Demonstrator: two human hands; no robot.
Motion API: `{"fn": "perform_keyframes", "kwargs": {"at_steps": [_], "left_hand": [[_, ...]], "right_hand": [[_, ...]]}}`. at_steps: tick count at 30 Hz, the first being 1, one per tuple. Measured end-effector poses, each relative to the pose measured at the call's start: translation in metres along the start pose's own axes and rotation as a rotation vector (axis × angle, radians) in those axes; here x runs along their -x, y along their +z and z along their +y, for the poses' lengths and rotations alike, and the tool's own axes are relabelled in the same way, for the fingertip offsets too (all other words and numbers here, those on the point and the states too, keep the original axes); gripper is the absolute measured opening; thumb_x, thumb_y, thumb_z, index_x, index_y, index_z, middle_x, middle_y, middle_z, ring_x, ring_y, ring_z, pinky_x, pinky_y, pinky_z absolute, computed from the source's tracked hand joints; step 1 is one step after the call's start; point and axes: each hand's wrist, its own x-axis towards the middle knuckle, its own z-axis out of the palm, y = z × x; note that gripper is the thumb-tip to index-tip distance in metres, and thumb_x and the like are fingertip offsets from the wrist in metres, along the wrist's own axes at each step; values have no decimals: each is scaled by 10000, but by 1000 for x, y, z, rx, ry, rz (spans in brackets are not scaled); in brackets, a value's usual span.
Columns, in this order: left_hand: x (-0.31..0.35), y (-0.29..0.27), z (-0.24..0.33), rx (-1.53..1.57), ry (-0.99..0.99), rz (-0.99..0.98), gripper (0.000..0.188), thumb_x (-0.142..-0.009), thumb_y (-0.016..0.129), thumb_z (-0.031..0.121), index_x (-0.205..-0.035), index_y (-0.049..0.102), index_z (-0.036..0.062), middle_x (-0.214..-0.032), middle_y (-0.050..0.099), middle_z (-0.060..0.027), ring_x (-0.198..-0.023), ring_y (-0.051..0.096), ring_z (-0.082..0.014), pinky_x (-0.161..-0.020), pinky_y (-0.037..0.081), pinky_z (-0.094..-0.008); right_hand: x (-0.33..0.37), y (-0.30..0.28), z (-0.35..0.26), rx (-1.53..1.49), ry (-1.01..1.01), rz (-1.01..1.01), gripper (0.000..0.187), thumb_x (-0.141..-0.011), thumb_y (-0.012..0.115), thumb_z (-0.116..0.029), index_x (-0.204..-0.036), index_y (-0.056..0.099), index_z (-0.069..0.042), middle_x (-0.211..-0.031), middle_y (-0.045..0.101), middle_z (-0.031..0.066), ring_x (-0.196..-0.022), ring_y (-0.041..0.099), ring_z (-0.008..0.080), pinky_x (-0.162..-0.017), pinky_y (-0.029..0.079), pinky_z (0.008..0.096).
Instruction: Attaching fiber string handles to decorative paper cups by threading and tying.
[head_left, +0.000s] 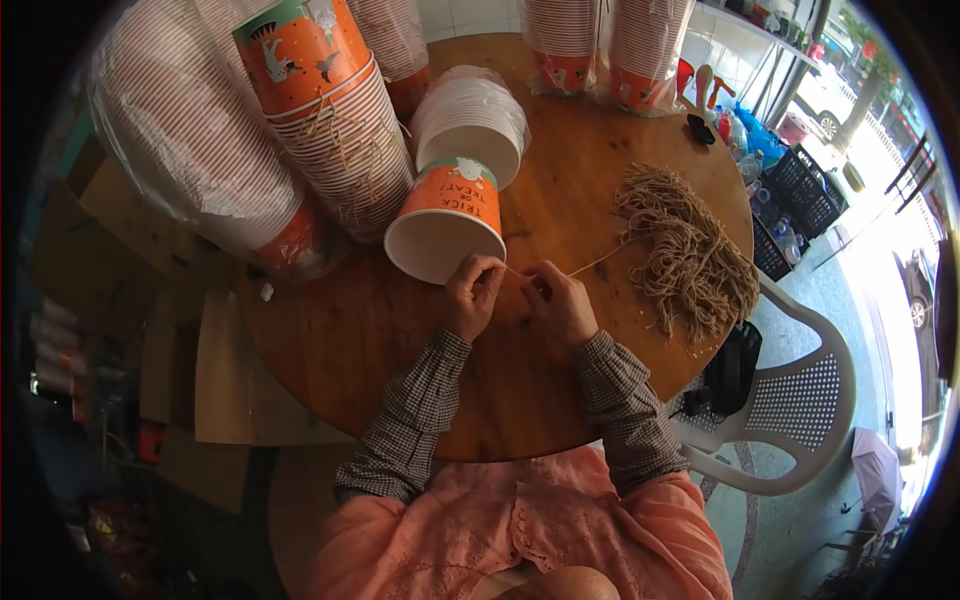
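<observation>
My left hand (474,292) pinches a thin tan cord close to the rim of an orange paper bucket (455,200) that lies on its side, its white mouth facing me. A little to the right, my right hand (556,299) is closed on the same cord (590,265), which runs taut between the two hands. From there the cord trails off toward a loose heap of tan cords (690,250) at the table's right side. Whether the cord passes through the bucket's wall I cannot tell.
A tall leaning stack of orange buckets with cord handles (340,140) stands left on the round wooden table (530,400). Behind the bucket lie white nested buckets (470,125). Plastic-wrapped stacks (190,130) crowd the left and back. A white plastic chair (800,400) stands at right.
</observation>
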Motion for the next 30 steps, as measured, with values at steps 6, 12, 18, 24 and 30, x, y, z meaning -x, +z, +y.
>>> {"fn": "perform_keyframes", "kwargs": {"at_steps": [6,12,18,24,30], "left_hand": [[5,5,0,106,-164,-52,126,-928,600,74,-1049,594,39,-827,628,-22,-678,563,-76,-590,454,-209],[4,4,1,263,-171,-137,273,-951,589,152,-1171,502,15,-801,622,-35,-686,568,-75,-622,477,-216],[5,4,1,177,-116,-88,309,-977,538,147,-1249,480,12,-774,586,-38,-739,570,-99,-723,490,-262],[7,7,5,237,-146,-192,354,-988,485,85,-1328,409,17,-775,552,-45,-748,553,-117,-751,486,-275],[8,10,10,339,-158,-124,323,-943,545,50,-1257,474,15,-885,635,-83,-786,609,-134,-738,499,-262]], "right_hand": [[0,6,-3,-320,21,-15,229,-862,653,-90,-1073,604,-16,-765,660,71,-673,630,122,-620,510,277],[-6,0,-1,-478,139,-106,245,-881,656,-115,-1090,609,3,-775,664,38,-661,609,72,-579,494,233],[-6,2,-3,-668,202,-147,241,-911,628,-124,-1084,600,41,-807,676,39,-648,603,71,-571,497,216],[-5,2,-3,-653,203,-142,199,-908,625,-108,-1052,614,29,-820,685,54,-664,610,77,-586,505,226],[-3,6,5,-418,109,82,146,-895,634,-126,-931,638,16,-733,666,58,-628,598,81,-568,492,250]]}}
